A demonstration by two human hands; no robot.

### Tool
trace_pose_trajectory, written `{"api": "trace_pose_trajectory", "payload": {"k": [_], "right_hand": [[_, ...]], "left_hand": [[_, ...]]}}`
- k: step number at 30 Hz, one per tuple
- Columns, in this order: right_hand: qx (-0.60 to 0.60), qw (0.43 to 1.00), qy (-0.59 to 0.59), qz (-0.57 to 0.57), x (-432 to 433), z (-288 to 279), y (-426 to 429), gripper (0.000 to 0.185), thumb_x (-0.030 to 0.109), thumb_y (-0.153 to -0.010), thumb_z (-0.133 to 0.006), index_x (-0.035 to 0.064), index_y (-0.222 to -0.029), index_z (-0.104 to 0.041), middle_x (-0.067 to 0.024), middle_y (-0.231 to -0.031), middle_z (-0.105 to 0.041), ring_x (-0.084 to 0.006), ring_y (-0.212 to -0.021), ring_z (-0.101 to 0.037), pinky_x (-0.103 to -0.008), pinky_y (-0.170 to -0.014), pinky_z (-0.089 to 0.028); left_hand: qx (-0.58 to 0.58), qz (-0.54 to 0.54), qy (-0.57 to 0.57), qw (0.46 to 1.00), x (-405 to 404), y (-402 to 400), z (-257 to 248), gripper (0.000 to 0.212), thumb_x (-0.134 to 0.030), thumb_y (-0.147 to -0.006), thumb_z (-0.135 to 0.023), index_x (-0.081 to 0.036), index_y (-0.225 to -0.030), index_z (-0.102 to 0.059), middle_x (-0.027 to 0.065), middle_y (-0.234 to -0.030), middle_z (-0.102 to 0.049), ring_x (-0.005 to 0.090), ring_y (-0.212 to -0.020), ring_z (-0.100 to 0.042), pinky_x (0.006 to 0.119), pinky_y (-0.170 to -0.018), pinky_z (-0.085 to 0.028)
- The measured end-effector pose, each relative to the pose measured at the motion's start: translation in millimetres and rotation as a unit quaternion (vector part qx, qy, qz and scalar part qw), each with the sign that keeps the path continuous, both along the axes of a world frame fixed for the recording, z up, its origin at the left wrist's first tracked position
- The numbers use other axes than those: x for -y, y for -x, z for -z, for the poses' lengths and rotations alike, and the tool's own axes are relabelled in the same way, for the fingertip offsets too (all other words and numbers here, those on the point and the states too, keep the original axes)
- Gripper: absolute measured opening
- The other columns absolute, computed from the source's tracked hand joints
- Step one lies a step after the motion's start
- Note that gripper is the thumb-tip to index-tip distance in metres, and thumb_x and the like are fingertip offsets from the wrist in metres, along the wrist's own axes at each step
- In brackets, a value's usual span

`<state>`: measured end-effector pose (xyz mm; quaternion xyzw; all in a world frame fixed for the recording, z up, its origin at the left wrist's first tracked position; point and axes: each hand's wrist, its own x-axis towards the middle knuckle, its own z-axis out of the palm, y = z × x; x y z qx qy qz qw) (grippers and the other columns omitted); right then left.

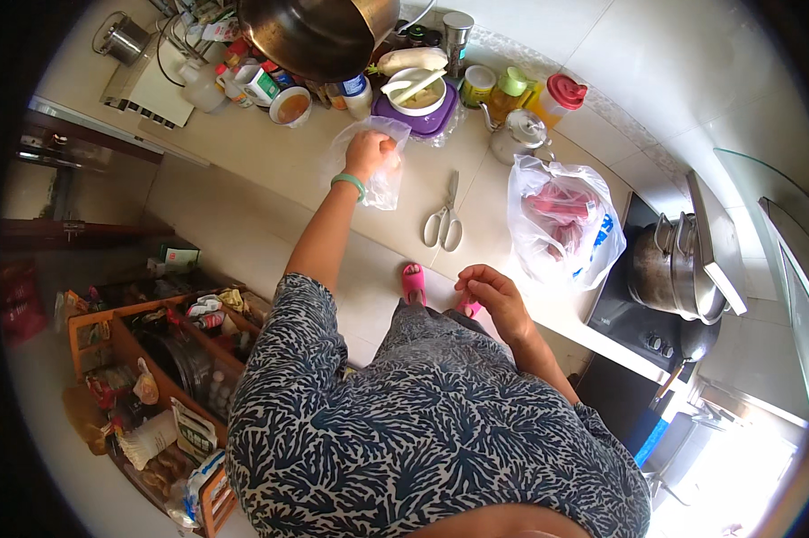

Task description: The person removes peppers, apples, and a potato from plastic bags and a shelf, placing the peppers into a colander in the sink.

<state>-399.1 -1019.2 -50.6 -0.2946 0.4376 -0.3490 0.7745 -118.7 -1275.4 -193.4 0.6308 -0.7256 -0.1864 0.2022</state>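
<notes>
At the counter's back edge, my left hand [366,156], with a green bangle on the wrist, grips a clear plastic bag [386,191]. A rounded orange-red item shows by its fingertips; what it is stays unclear. My right hand [495,292] hovers in front of the counter, fingers loosely bent and apart, holding nothing. Kitchen scissors [447,218] with pale handles lie between the hands, blades pointing to the wall. To their right sits a white plastic carrier bag [522,232] with red-wrapped packages [562,205] inside.
By the wall, a white bowl [414,101] with pale food stands on a purple lid [438,121]. A metal kettle [520,132] is right of it. A large pan [303,40] looms overhead. Stacked steamer pots [660,262] occupy the stove [620,323]. A loaded wooden shelf [152,329] stands behind left.
</notes>
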Motion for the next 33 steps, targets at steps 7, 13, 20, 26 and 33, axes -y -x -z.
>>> {"api": "trace_pose_trajectory", "payload": {"k": [7, 13, 20, 26, 33], "right_hand": [[-0.031, 0.999, -0.027, 0.034, -0.8, 15.6, 12.1, 0.017, 0.013, -0.087, -0.048, 0.0040, -0.100, -0.056, -0.0011, -0.087, -0.058, -0.0052, -0.073, -0.050, -0.0180, -0.052, -0.044], [-0.028, 0.999, -0.023, 0.008, 0.7, 21.1, 14.8, 0.017, 0.015, -0.087, -0.050, 0.0047, -0.100, -0.056, -0.0012, -0.087, -0.060, -0.0050, -0.073, -0.050, -0.0173, -0.055, -0.042], [-0.004, 0.998, -0.057, -0.014, 9.2, 44.5, 29.1, 0.025, 0.019, -0.086, -0.053, 0.0056, -0.107, -0.054, -0.0025, -0.092, -0.059, -0.0080, -0.082, -0.052, -0.0228, -0.071, -0.042], [-0.013, 0.990, -0.114, 0.082, 42.4, 43.4, 12.0, 0.067, 0.031, -0.080, -0.063, 0.0073, -0.132, -0.029, -0.0155, -0.123, -0.042, -0.0240, -0.108, -0.047, -0.0351, -0.086, -0.041], [-0.114, 0.992, 0.038, -0.041, 67.7, 82.4, 6.7, 0.062, 0.029, -0.073, -0.072, 0.0009, -0.121, -0.044, -0.0120, -0.100, -0.059, -0.0174, -0.091, -0.057, -0.0287, -0.077, -0.045]], "left_hand": [[0.175, 0.037, 0.049, 0.983, -29.1, 15.0, -10.7, 0.043, -0.027, -0.067, -0.067, -0.015, -0.108, -0.058, 0.0132, -0.101, -0.059, 0.0310, -0.094, -0.055, 0.042, -0.084, -0.042], [0.182, 0.027, -0.070, 0.980, -12.0, -8.8, 32.2, 0.047, -0.032, -0.074, -0.061, -0.020, -0.118, -0.048, 0.0166, -0.106, -0.057, 0.0339, -0.096, -0.055, 0.045, -0.081, -0.044], [-0.170, 0.150, -0.121, 0.966, -37.0, 6.7, 26.4, 0.038, -0.023, -0.081, -0.054, -0.012, -0.116, -0.046, 0.0152, -0.105, -0.056, 0.0286, -0.094, -0.057, 0.041, -0.079, -0.048], [-0.173, 0.191, -0.183, 0.949, -102.8, 73.6, -12.8, 0.046, -0.017, -0.078, -0.063, -0.006, -0.117, -0.041, 0.0090, -0.111, -0.053, 0.0187, -0.098, -0.055, 0.035, -0.083, -0.049], [-0.394, 0.064, -0.108, 0.911, -150.8, 101.2, -84.2, 0.071, -0.018, -0.065, -0.078, -0.004, -0.121, -0.038, 0.0102, -0.113, -0.051, 0.0197, -0.100, -0.054, 0.032, -0.085, -0.048]]}}
